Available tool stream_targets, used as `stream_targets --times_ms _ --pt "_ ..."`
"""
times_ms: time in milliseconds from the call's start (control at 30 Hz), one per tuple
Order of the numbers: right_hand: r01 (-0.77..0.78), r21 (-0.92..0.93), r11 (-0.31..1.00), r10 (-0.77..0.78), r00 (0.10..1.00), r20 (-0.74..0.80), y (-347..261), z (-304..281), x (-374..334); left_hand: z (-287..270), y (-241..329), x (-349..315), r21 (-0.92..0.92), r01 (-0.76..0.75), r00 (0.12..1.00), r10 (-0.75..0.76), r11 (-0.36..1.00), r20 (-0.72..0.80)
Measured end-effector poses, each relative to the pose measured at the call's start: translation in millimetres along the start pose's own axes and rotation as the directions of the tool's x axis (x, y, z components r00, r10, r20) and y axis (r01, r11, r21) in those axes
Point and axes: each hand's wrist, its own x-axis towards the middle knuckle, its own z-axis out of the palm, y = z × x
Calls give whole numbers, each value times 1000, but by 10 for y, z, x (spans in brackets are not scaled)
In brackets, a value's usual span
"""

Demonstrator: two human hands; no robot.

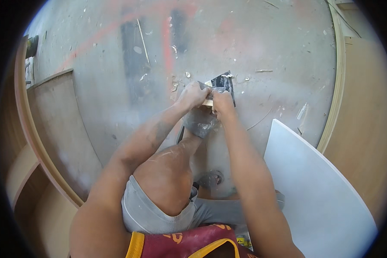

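Dark sheet (pixel 225 81), just past the fingers at about one o'clock, low over the floor (pixel 284 43); whether it touches the floor I can't tell. Both hands have it: the left hand (pixel 194 94) seems to pinch it at the near edge, and the right hand (pixel 222 103) curls round its near side, though the exact finger contact is partly hidden. They work close together, probably so that neither side slips. One pale strip (pixel 207 103) shows between them. The bare knee (pixel 170 176) is bent at seven, perhaps so the body can lean in over the work.

I count two hands, one sheet and one white panel (pixel 314 189) between four and five, set just beside the person. One wooden board (pixel 361 107) stands at three, one cabinet (pixel 23 165) at eight. Two thin sticks lie apart: one at half past ten (pixel 142 41), another at two.
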Motion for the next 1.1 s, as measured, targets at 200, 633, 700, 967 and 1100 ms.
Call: stream_targets --times_ms 200,633,700,967,1100 --pt "6 211 978 24 990 -139 -377 194 -266 19 -308 -50 -2 -65 972 63 998 -228" --pt "-444 361 820 488 872 -35 -926 -316 28 -134 340 79 115 -10 1000 13 993 -24" --pt "-270 160 949 300 930 -212 -327 -324 -184 190 86 140 148 -160 986 166 976 -33" --pt "-487 300 820 503 864 24 -974 -398 -52 14 245 86 148 -12 999 5 989 54" --pt "-217 24 976 215 936 -278 253 -479 -107 306 383 64 214 -250 966 231 944 113"
